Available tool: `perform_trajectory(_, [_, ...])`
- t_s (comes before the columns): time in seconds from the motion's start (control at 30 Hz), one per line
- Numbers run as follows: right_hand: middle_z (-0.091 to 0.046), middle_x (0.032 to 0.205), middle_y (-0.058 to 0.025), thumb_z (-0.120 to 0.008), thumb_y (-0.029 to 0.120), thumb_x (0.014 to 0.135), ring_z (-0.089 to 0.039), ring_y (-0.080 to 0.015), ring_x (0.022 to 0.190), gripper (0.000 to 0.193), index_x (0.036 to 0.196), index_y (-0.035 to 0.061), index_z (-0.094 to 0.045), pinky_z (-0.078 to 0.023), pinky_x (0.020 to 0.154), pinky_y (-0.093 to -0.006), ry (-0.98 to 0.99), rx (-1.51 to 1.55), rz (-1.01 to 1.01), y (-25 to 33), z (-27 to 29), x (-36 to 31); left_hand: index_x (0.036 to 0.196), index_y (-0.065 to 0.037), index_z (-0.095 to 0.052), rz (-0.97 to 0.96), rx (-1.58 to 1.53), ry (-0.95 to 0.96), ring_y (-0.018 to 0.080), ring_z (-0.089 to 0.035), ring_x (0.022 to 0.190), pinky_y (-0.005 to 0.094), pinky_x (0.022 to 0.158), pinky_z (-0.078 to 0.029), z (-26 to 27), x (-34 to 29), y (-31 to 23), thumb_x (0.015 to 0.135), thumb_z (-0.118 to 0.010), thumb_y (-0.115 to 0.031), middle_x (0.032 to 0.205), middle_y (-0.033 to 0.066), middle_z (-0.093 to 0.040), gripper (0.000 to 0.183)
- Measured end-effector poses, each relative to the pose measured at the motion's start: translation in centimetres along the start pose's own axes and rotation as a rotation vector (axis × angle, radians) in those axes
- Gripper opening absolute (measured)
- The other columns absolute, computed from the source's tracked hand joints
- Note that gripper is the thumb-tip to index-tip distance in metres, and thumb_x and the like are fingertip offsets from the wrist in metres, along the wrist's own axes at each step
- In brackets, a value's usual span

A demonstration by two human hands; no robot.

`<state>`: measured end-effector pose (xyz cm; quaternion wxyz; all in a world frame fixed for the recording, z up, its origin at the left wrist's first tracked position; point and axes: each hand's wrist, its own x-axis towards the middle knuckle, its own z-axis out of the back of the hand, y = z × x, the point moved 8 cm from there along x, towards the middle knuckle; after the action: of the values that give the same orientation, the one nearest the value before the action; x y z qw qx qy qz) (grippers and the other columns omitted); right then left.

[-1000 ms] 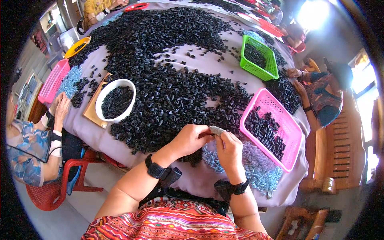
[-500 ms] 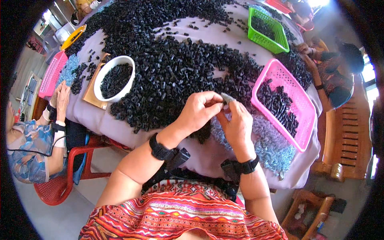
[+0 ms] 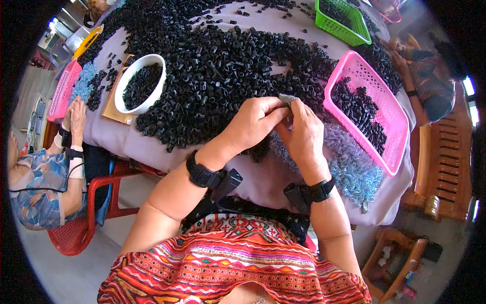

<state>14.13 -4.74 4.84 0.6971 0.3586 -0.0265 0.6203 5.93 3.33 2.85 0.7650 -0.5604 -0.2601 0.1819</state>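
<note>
My left hand (image 3: 257, 121) and my right hand (image 3: 305, 136) meet at the fingertips over the near edge of a heap of small black plastic pieces (image 3: 217, 76). Both are closed in a pinch. A small grey thing (image 3: 287, 98) shows at the fingertips; whether it is a held piece or a finger covering I cannot tell. Anything else between the fingers is hidden. Right beside my right hand lies a pile of small clear bluish plastic pieces (image 3: 354, 169). A pink perforated basket (image 3: 400, 137) with black pieces in it rests to the right of that hand.
A white bowl (image 3: 121, 96) of black pieces stands on a brown board (image 3: 117, 117) at the left. Farther off are a green basket (image 3: 349, 31) and another pink basket (image 3: 65, 91). One co-worker's hands (image 3: 75, 117) work at the left; another person (image 3: 430, 86) sits at the right.
The view has tilted, so the table and baskets sit a little higher in the picture. My hands stay pinched together, with the grey thing still at the fingertips.
</note>
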Motion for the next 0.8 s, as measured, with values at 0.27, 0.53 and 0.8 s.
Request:
perform_trajectory(0.27, [-0.066,0.087,-0.013,-0.076,0.01,0.075,-0.066,-0.0341,0.082,0.038,0.108,0.003,-0.058,-0.055,0.071,-0.0417,0.012,-0.04,-0.009,-0.2,0.3,-0.1,0.102,0.005,-0.069,0.068,0.059,0.093,0.0081,-0.062,0.077,0.0277,0.069,-0.051,-0.4,0.2,0.2,0.101,-0.058,-0.018,0.083,0.0058,-0.071,0.025])
perform_trajectory(0.53, [-0.068,0.084,-0.0115,-0.081,0.015,0.075,-0.068,-0.0297,0.076,0.035,0.106,0.0055,-0.067,-0.056,0.068,-0.0388,-0.118,0.031,-0.042,-0.3,2.0,0.4,0.099,0.003,-0.07,0.085,-0.082,0.099,0.0074,-0.062,0.072,0.025,0.066,-0.051,-0.1,0.2,0.6,0.102,-0.059,-0.025,0.08,0.0022,-0.07,0.03])
perform_trajectory(0.8, [-0.066,0.087,-0.0099,-0.08,0.012,0.08,-0.064,-0.0265,0.079,0.041,0.119,0.0092,-0.069,-0.052,0.073,-0.0383,-0.438,-0.393,-0.417,-7.7,11.1,-0.5,0.104,-0.002,-0.072,0.032,0.241,-0.093,0.0089,-0.06,0.067,0.0277,0.063,-0.049,1.8,0.3,1.3,0.094,-0.068,-0.016,0.083,0.0046,-0.069,0.018])
